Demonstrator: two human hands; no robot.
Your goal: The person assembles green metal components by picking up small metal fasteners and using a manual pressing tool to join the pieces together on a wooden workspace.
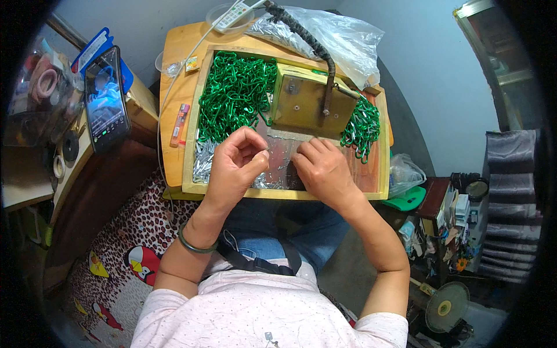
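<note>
My left hand [238, 167] hovers over the front left of a shallow wooden tray [285, 194], its thumb and forefinger almost meeting. Whether a tiny piece sits between those fingertips is too small to tell. My right hand [325, 173] is curled palm down over the tray's middle, and its fingertips are hidden. Beside my left hand lies a heap of small silver metal pins [203, 160]. Behind it is a large pile of green metal hooks [237, 93]. A metal block jig with a lever [311, 102] stands behind my right hand. More green hooks with silver parts [362, 126] lie right of it.
The lever's wrapped handle [300, 32] rises over a plastic bag of metal pins [283, 37]. A white cable [187, 61] from a power strip [233, 17] crosses the table's left side. A lighter [179, 125] lies left of the tray. A phone [106, 98] leans further left.
</note>
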